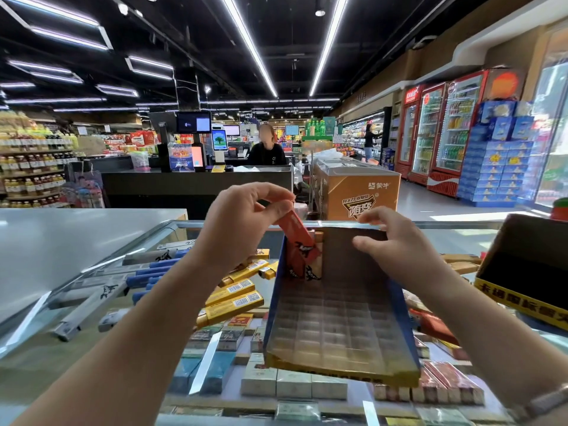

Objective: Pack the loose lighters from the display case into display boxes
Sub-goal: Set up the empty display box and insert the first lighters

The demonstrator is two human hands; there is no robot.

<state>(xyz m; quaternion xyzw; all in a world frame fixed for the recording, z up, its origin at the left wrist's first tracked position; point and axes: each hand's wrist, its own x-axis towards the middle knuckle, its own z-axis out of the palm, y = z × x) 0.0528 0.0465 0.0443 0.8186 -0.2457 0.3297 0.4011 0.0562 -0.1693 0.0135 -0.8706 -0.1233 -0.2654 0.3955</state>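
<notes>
Pinching the top end of a red lighter [296, 233] between thumb and fingertips, the left hand [242, 216] holds it tilted over the far left corner of the display box [338, 315], its lower end down among a few red lighters [307, 272] already standing in the back cells. The left wrist is bent downward, the forearm reaching in from the lower left. The display box sits tilted on the glass display case [147, 241], with blue side walls, a yellow front lip and a grid of mostly vacant cells. The right hand [396, 238] grips the box's raised back panel, fingers curled over the top edge and thumb pressed on the inner face; a watch [550, 401] shows on that wrist. Just left of the box, yellow lighters [236, 290] lie loose on the glass, with blue lighters [153, 275] and white lighters [92, 302] farther left. A second display box [528, 265], black inside with a yellow lip, stands at the right edge. Cigarette packs [295, 385] lie under the glass. Beyond the case, a person [266, 146] sits behind a checkout counter [196, 186], beside an orange freezer [356, 192].
</notes>
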